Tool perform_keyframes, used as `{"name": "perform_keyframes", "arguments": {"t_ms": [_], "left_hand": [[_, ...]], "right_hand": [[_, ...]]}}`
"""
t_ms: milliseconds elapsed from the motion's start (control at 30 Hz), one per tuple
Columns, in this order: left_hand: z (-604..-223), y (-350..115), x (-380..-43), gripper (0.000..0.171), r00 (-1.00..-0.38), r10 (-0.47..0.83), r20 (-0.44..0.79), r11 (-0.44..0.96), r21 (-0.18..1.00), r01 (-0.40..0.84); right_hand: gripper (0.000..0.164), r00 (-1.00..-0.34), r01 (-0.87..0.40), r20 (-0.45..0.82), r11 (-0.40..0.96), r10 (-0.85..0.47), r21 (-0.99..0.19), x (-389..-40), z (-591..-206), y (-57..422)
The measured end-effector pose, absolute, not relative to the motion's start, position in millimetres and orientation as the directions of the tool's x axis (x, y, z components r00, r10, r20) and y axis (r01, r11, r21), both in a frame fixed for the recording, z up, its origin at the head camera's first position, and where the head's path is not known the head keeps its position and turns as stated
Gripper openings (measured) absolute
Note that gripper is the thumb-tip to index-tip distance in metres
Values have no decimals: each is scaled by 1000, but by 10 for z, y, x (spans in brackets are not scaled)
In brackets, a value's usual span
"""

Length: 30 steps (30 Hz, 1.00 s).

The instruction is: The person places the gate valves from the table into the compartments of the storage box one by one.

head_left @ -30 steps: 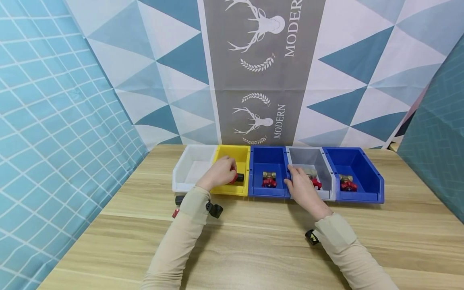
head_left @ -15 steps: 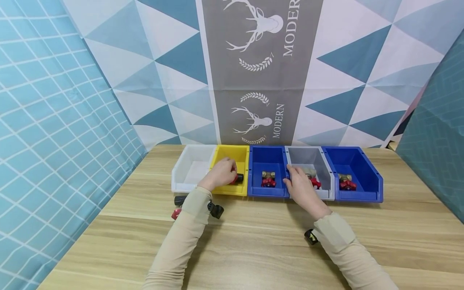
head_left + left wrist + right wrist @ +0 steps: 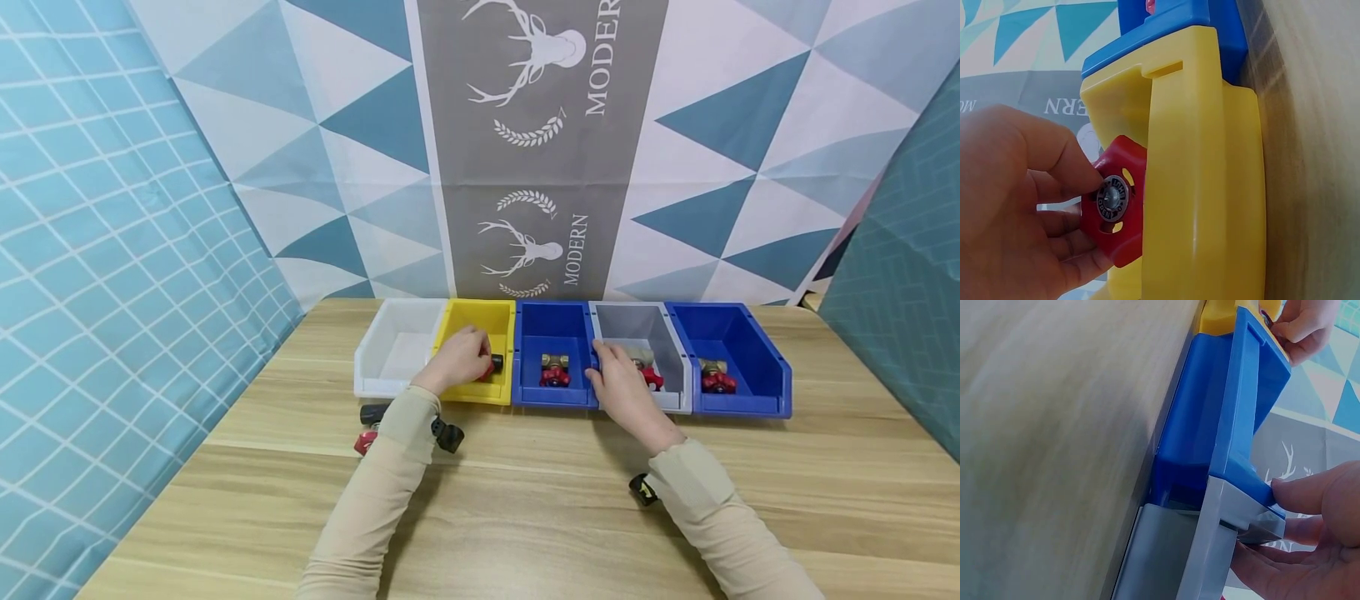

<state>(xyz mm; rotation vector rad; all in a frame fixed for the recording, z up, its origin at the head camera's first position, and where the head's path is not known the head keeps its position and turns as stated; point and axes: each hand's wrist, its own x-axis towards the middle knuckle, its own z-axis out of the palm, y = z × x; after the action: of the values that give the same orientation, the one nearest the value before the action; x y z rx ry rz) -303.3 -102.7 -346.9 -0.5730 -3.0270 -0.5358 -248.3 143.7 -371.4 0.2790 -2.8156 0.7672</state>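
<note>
In the head view my left hand [image 3: 459,360] reaches into the yellow bin [image 3: 491,395]. Its thumb and fingers grip the red handwheel [image 3: 1125,153] of a valve, close behind the bin's front lip in the left wrist view. A black end of that valve [image 3: 497,363] shows beside the hand; the rest is hidden. My right hand [image 3: 624,387] pinches the adjoining walls of the middle blue bin [image 3: 1238,412] and the grey bin [image 3: 1200,550], thumb on the blue side, fingers on the grey side. Red-handled brass valves [image 3: 555,372] lie in the middle blue bin and in the right blue bin [image 3: 750,406].
A white bin [image 3: 382,387] ends the row at the left. Another red-handled valve [image 3: 647,377] lies in the grey bin, partly behind my right hand. By my left sleeve, a black-ended piece with red [image 3: 366,442] lies on the wooden table [image 3: 525,517].
My left hand stays in the yellow bin, and the valve's black end has shifted slightly upward and left. The left forearm has edged right; my right hand keeps its hold.
</note>
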Motion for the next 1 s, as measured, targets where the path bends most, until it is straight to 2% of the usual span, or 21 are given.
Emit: {"name": "perform_keyframes", "arguments": {"t_ms": [1000], "left_hand": [[-3618, -1023, -2951, 5, -916, 401, 26, 864, 323, 387]], "right_hand": [[50, -963, -225, 242, 852, -120, -473, -2471, -3705, 1432]]}}
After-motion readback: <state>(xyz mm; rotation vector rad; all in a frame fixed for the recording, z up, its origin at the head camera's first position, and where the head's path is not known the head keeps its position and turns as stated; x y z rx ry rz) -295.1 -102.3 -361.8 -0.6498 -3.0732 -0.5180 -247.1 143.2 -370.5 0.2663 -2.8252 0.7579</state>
